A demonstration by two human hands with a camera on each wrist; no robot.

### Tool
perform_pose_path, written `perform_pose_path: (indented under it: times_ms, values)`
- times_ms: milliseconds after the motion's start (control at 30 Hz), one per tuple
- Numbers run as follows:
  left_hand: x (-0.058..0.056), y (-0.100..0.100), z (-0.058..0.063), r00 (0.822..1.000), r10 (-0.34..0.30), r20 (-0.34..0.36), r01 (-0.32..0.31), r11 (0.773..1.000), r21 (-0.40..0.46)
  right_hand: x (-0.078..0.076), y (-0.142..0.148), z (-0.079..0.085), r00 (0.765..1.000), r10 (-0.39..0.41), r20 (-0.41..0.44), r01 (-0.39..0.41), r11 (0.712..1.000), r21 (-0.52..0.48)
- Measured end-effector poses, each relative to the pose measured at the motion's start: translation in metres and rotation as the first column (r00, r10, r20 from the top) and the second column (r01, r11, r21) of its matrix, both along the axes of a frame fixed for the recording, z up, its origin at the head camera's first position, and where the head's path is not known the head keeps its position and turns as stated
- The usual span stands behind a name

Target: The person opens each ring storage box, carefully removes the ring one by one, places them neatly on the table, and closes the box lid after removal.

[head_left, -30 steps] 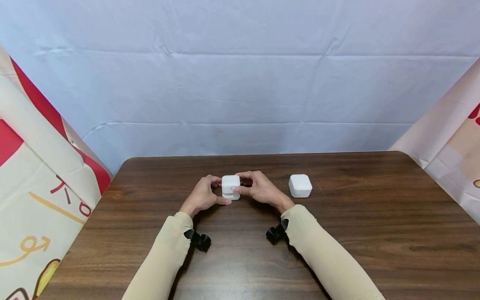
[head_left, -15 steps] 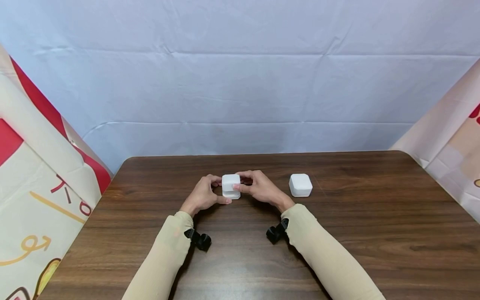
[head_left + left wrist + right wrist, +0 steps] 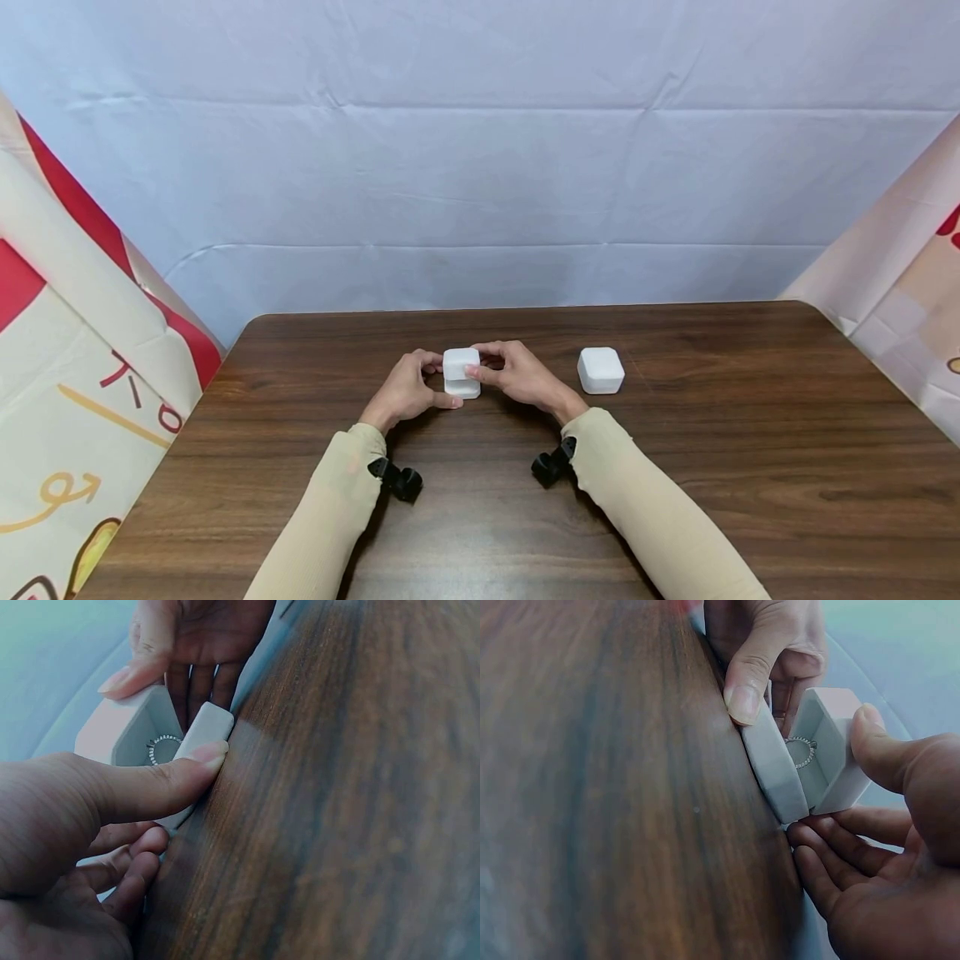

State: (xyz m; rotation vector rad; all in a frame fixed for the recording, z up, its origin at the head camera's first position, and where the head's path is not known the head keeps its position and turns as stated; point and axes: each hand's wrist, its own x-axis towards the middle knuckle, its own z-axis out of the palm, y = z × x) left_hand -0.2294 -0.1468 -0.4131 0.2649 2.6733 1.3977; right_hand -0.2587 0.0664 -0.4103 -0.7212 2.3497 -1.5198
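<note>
A small white ring box stands at the middle of the table, its lid (image 3: 457,359) raised part way above the base (image 3: 463,390). Inside it, the right wrist view shows a silvery ring (image 3: 812,751) set with small stones. My left hand (image 3: 405,390) grips the base, thumb on its front and fingers behind. The lid is pinched by my right hand (image 3: 521,379), with the thumb on its front edge and the other fingers at the back. A second white box (image 3: 601,371), closed, sits to the right.
The dark wooden table (image 3: 675,467) ends at the back against a pale hanging cloth (image 3: 480,183). Patterned cloth (image 3: 82,417) hangs along the left side. A black camera mount sits on each wrist.
The lid has tilted up slightly, widening the gap over the base, as my right thumb rose with it. My left hand and the second box have stayed in place.
</note>
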Motion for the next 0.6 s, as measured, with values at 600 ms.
perform_pose_path:
  times_ms: [600]
  values:
    - [0.0005, -0.0001, 0.0003, 1.000, 0.003, 0.001, -0.003, 1.000, -0.007, 0.0012, -0.0014, -0.0005, 1.000, -0.022, -0.020, 0.023, 0.999, 0.035]
